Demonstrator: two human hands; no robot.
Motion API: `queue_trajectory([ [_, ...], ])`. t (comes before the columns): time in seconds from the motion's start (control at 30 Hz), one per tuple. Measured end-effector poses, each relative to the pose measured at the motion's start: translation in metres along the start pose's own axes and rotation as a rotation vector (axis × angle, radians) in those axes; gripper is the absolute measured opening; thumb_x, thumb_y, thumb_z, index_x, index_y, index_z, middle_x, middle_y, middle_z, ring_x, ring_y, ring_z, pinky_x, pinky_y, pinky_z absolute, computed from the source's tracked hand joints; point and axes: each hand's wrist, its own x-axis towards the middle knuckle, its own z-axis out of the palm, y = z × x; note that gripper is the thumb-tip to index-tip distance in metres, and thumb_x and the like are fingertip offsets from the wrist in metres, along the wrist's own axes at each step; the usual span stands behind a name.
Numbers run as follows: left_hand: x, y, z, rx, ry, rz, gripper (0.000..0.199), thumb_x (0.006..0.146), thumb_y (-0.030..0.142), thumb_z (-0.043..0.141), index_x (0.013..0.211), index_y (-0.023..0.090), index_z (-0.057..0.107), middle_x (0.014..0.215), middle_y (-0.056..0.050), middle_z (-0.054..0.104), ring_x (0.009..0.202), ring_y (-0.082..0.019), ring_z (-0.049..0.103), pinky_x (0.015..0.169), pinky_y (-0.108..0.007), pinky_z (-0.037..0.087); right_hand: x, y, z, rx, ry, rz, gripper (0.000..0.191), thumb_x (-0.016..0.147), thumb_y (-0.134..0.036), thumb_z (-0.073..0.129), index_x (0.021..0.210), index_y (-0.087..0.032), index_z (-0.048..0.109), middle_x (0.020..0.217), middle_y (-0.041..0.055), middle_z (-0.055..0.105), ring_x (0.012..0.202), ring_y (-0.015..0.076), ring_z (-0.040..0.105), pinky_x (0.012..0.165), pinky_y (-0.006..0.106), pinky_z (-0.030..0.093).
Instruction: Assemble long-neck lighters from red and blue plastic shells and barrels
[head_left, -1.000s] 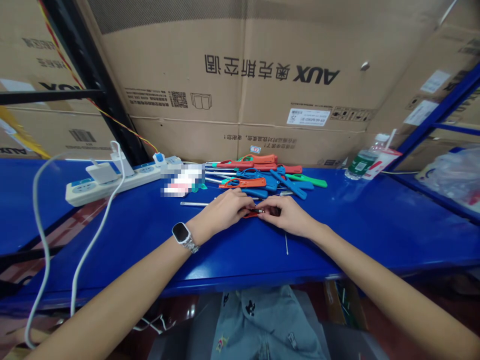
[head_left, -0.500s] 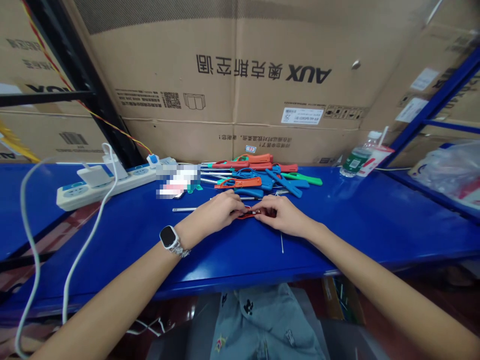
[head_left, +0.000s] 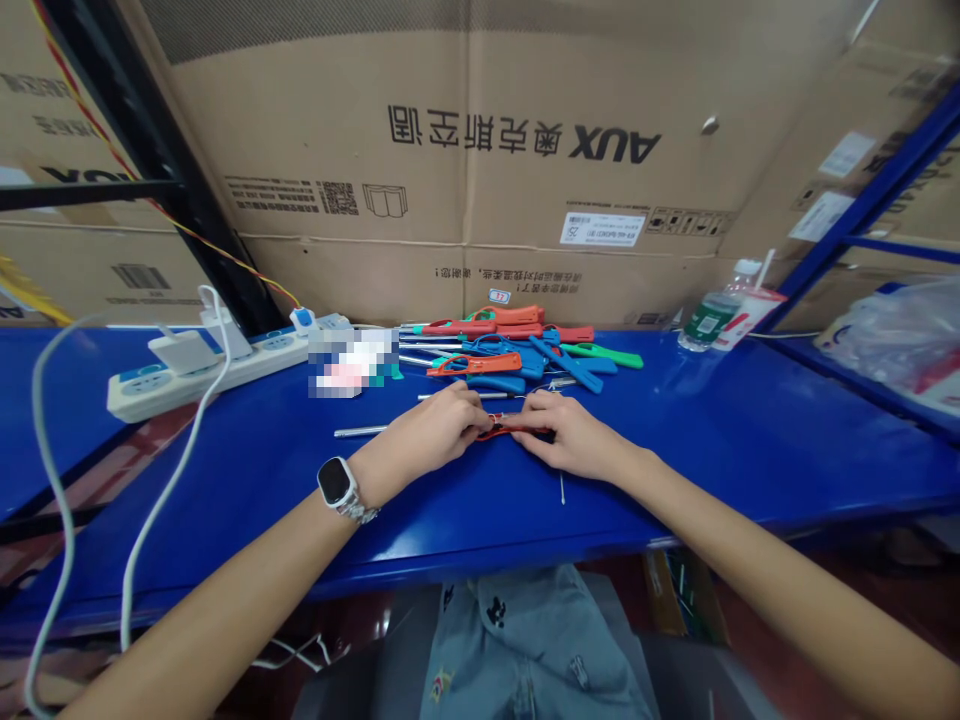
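The silver rod (head_left: 360, 432) shifted nearer; left fingers (head_left: 474, 412) and right fingers (head_left: 534, 424) pinch a curved red piece (head_left: 492, 434).

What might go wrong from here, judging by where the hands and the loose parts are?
The red piece is held at the fingertips of the left hand and right hand, so it could slip; the fingers hide much of it.
The thin rod lies loose on the blue table just below the right hand, which might knock it.
The heaped coloured handles lie just beyond both hands and could be jostled.
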Motion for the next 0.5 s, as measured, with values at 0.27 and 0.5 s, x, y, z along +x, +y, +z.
queue_trajectory([
  [0.27, -0.001, 0.009, 0.002, -0.015, 0.014, -0.041, 0.023, 0.100, 0.012, 0.055, 0.097, 0.017, 0.078, 0.096, -0.009, 0.071, 0.093, -0.024, 0.061, 0.078, -0.037, 0.052, -0.004, -0.007, 0.004, -0.162, -0.073, -0.020, 0.026, 0.103, -0.023, 0.056, 0.122, -0.018, 0.074, 0.103, 0.0118, 0.070, 0.099, 0.0271, 0.063, 0.093, 0.049, 0.048],
  [0.5, 0.000, 0.022, 0.003, 0.069, 0.004, -0.100, 0.020, 0.102, 0.017, 0.059, 0.105, 0.012, 0.078, 0.103, -0.013, 0.068, 0.100, -0.027, 0.059, 0.087, -0.040, 0.054, -0.003, -0.014, 0.001, -0.016, -0.048, 0.051, 0.028, 0.098, -0.020, 0.062, 0.126, -0.019, 0.068, 0.095, 0.0068, 0.069, 0.092, 0.0235, 0.063, 0.091, 0.045, 0.048],
])
